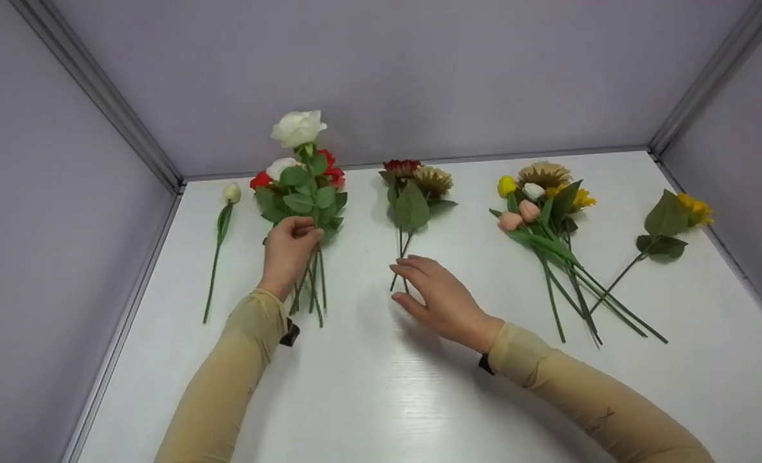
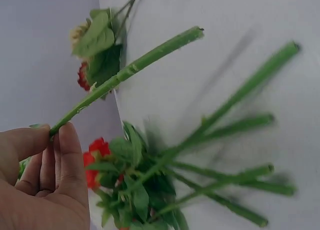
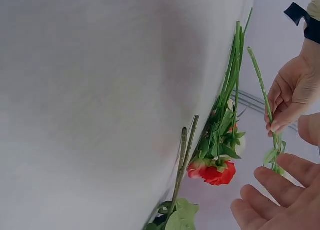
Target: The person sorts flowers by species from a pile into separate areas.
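Observation:
My left hand [image 1: 290, 251] pinches the green stem [image 2: 125, 72] of a white rose [image 1: 298, 128] between thumb and fingers. That rose is raised above a bunch of red roses [image 2: 95, 162] and a white one [image 1: 282, 168], whose stems [image 2: 225, 109] lie spread on the table. My right hand [image 1: 445, 299] holds nothing; its fingers [image 3: 280, 185] are spread, with the fingertips near the stem ends of the middle pair. A dark red flower [image 1: 401, 168] and a beige flower [image 1: 433, 182] make up that pair, with broad green leaves.
At the left lies a single white tulip [image 1: 231, 193]. On the right is a mixed group with pink tulips [image 1: 529, 211], a yellow tulip [image 1: 507, 186] and a beige sunflower [image 1: 544, 173]. A yellow flower [image 1: 694, 209] lies far right. Walls [image 1: 393, 77] enclose the white table [image 1: 381, 411].

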Demonstrator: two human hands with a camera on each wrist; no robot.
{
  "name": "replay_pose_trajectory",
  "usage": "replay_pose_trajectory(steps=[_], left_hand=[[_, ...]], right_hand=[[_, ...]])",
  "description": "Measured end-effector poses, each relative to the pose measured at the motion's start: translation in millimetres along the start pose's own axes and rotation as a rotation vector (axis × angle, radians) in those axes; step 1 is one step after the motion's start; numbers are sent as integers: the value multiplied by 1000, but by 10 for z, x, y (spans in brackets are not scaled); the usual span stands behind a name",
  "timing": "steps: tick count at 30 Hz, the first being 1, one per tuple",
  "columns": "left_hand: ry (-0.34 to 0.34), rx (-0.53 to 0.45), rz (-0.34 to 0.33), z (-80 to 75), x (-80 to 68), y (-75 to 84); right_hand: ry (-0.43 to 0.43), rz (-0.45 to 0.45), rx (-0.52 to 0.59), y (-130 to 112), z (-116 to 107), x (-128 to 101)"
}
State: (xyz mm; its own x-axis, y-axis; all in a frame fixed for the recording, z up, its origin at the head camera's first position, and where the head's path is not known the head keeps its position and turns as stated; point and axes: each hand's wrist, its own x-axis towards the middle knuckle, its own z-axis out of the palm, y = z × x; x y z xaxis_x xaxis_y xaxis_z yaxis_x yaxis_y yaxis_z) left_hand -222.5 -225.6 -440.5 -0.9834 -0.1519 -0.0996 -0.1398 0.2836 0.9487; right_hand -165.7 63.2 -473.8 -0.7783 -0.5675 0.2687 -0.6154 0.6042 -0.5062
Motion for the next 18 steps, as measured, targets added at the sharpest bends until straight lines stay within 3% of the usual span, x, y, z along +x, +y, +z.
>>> replay_pose_trajectory(steps=[6, 18], left_hand=[[26, 32, -44, -232, 131, -153], [37, 106, -96, -212, 233, -377]], right_hand=[[-76, -70, -140, -78, 50, 146], [-165, -37, -107, -102, 164, 177]])
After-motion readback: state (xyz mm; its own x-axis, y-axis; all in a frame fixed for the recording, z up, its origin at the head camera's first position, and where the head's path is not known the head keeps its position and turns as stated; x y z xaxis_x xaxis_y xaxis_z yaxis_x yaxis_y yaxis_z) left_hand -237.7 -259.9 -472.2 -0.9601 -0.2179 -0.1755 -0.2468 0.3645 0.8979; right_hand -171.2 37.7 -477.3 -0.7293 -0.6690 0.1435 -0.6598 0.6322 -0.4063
